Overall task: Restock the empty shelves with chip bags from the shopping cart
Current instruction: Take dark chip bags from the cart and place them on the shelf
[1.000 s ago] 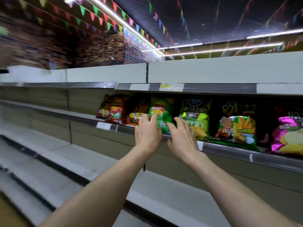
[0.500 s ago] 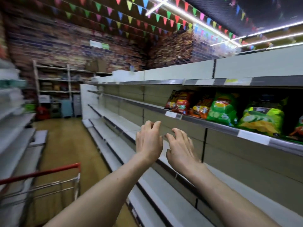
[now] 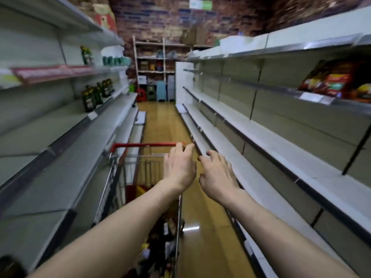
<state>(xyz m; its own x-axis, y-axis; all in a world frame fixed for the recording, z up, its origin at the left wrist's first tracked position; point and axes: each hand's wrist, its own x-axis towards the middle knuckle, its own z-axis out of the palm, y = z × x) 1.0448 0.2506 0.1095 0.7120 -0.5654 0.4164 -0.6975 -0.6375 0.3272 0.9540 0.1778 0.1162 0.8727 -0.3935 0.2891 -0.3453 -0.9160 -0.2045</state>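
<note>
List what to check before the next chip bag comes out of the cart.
1. Left hand empty: ok.
2. Right hand empty: ok.
3. Shopping cart right under the hands: ok.
4. Cart contents are chip bags: cannot tell, too blurred.
5. Bare shelf on the right free for stock: ok.

A brick wall (image 3: pixel 152 21) with a green sign (image 3: pixel 200 4) closes the aisle's far end. Before it stands a wooden rack (image 3: pixel 152 57), with a blue bin (image 3: pixel 161 91) on the glossy yellowish floor (image 3: pixel 160 121). Dark bottles (image 3: pixel 96 95) stand in a row at left.
</note>
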